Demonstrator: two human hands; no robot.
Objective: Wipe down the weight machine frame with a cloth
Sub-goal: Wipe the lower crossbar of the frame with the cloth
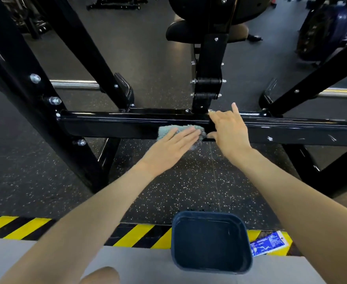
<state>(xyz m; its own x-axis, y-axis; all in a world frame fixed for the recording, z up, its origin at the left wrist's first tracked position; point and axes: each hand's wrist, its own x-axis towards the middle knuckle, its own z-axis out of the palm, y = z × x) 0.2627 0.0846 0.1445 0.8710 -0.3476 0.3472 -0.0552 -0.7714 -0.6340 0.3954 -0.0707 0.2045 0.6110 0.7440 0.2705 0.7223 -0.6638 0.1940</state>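
Note:
A black weight machine frame fills the view, and its low horizontal bar (111,124) runs across the middle. A light blue-green cloth (168,129) lies against the front face of that bar. My left hand (169,149) presses flat on the cloth, fingers straight and together, pointing right. My right hand (229,132) rests on the bar just to the right of the cloth, its fingers spread over the bar's top edge and its thumb under the lower edge. Part of the cloth is hidden under my left hand.
A dark blue square tub (210,241) stands on the floor near me. A blue-and-white packet (267,243) lies right of it on yellow-black hazard tape (25,227). Slanted frame legs (21,78) rise at left and right. A padded seat (180,30) is behind the bar.

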